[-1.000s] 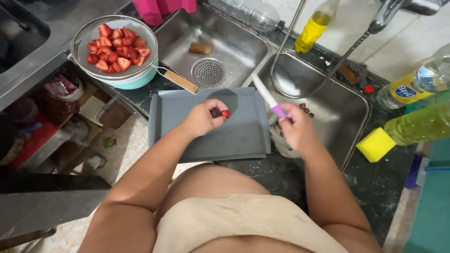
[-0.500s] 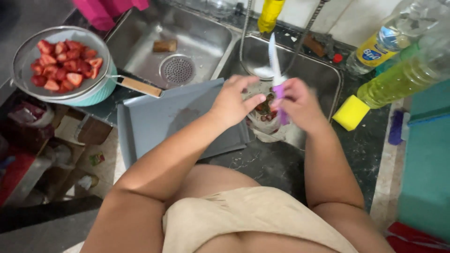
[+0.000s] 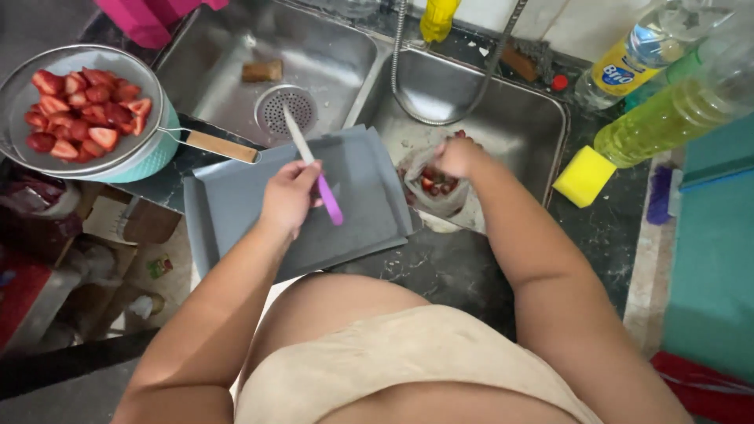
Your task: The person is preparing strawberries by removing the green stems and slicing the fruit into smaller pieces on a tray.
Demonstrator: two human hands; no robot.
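My left hand [image 3: 289,196] holds a knife [image 3: 312,168] with a purple handle and white blade, over a grey cutting board [image 3: 236,212]. The blade points away toward the sink. My right hand [image 3: 458,157] reaches into a clear plastic bag [image 3: 437,195] of red strawberries at the right basin's front edge; its fingers are partly hidden by the bag. A metal strainer [image 3: 23,86] with cut strawberry pieces [image 3: 82,110] sits in a teal bowl [image 3: 149,161] at the far left, with a wooden handle [image 3: 221,147] pointing at the board.
A double steel sink [image 3: 330,55] lies behind the board, with a drain strainer [image 3: 279,110] and a brown sponge [image 3: 261,71]. A yellow sponge [image 3: 583,177], bottles of yellow-green liquid [image 3: 667,118] and a teal mat [image 3: 719,235] stand at right.
The knife has passed from my right hand to my left. My right hand has dropped into the strawberry bag. The camera view has shifted so the board sits more central.
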